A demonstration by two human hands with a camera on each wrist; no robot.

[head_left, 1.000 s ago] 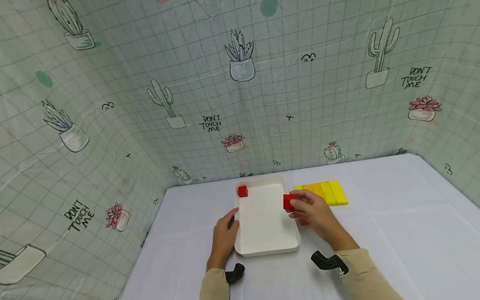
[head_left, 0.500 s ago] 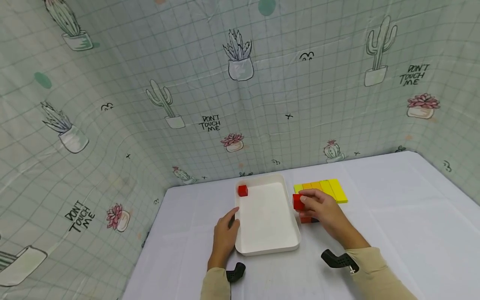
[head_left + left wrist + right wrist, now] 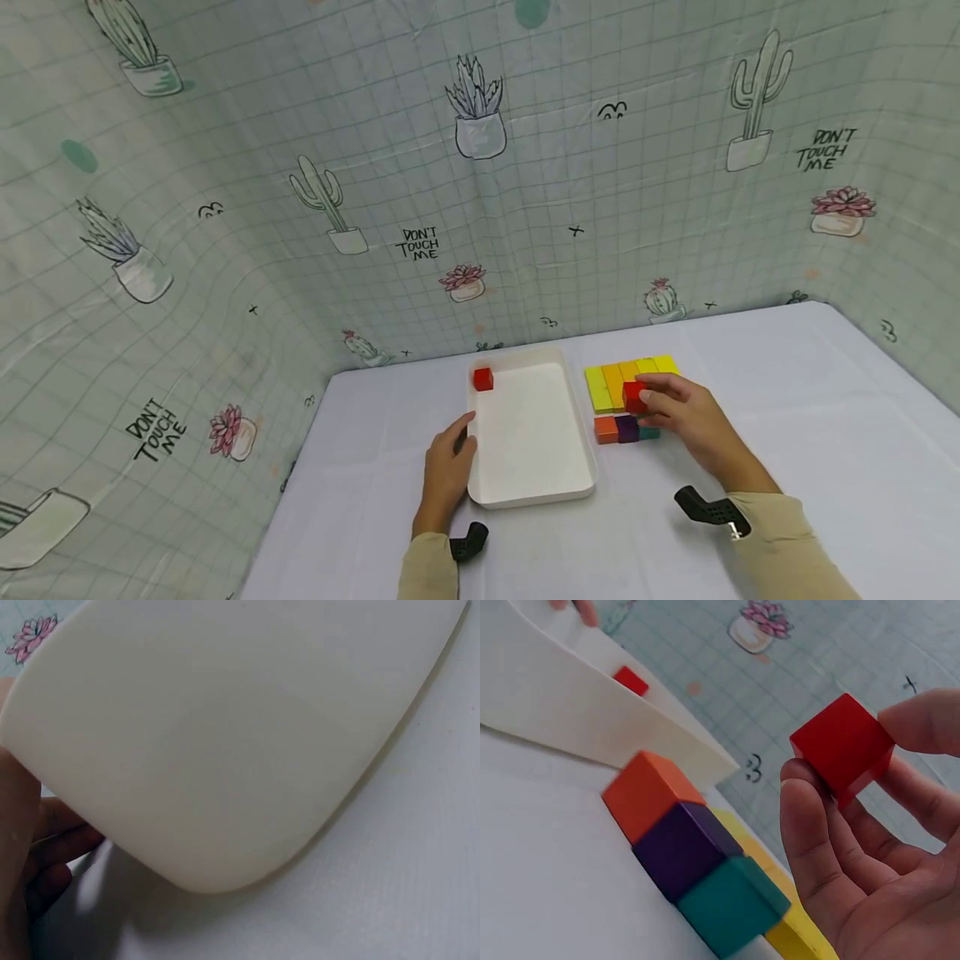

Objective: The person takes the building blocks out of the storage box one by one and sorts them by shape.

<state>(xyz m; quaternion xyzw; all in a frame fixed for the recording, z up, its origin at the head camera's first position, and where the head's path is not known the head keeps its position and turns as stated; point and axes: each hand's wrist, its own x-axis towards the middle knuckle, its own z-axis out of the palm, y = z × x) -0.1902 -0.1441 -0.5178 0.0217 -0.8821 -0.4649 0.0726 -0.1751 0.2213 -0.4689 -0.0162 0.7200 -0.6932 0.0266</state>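
My right hand (image 3: 686, 417) pinches a red cube (image 3: 844, 746) between thumb and fingertips, raised above a row of cubes. That row runs orange (image 3: 652, 795), purple (image 3: 688, 851) and teal (image 3: 733, 906), just right of a white tray (image 3: 532, 493). Behind them lie several yellow and yellow-orange flat blocks (image 3: 600, 390) side by side, partly covered by the right hand. Another red cube (image 3: 483, 379) sits inside the tray's far left corner. At the tray's left side, my left hand (image 3: 446, 471) holds the rim, with some fingers curled low outside the wall in the left wrist view.
A white cloth-covered table (image 3: 817, 433) stretches out around the tray. Behind it and to the left hangs a grid-patterned curtain (image 3: 540, 183) printed with cacti. Each wrist carries a black camera mount (image 3: 712, 510).
My right hand has moved right with the red cube, from the tray's right rim to above the row, uncovering the orange and purple cubes. The left hand stays at the tray.
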